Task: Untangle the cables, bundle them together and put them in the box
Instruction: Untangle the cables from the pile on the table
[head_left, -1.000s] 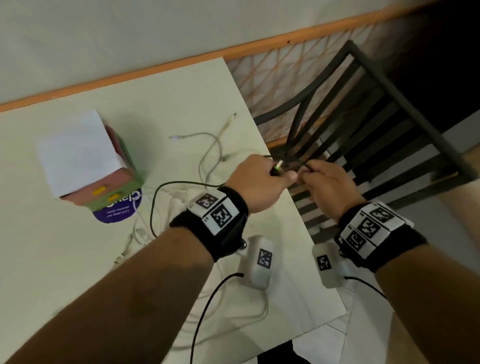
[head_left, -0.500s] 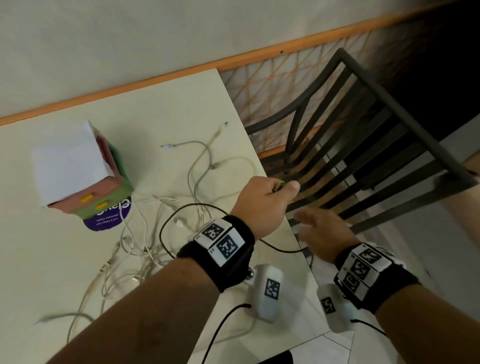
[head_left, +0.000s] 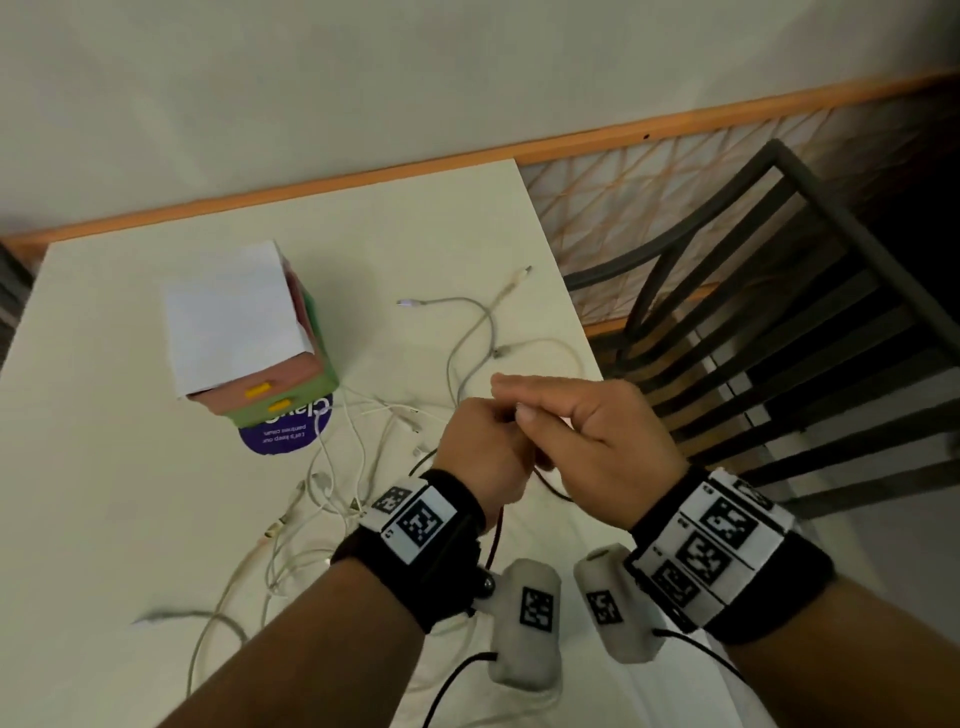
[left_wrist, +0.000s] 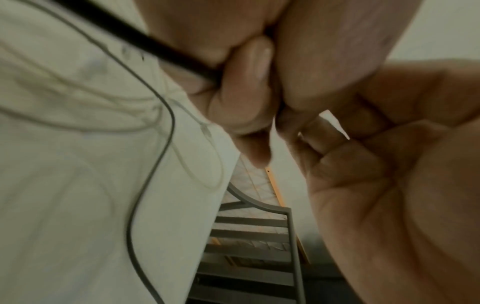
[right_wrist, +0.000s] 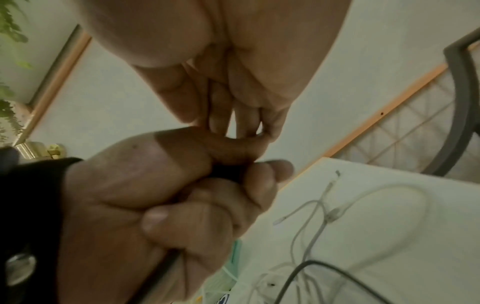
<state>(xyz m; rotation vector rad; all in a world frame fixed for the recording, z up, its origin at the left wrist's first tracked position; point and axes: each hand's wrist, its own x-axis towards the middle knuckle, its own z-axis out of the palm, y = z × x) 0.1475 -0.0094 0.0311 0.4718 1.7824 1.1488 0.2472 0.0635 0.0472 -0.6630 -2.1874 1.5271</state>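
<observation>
My left hand (head_left: 480, 457) is fisted, thumb and curled fingers pinching the black cable (left_wrist: 145, 44). My right hand (head_left: 605, 447) touches it, fingers extended. White cables (head_left: 337, 483) sprawl left on the table (head_left: 104, 493), near the box (head_left: 249, 332).

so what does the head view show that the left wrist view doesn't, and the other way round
Only the head view shows the box on its purple sticker, the whole tangle of white cables and both wristbands.

Only the left wrist view shows the grip from below: the left hand has its fingers curled round the black cable, with the right hand closing in against it.

Both show the two hands meeting, the white table, loose cables and the dark slatted chair.
</observation>
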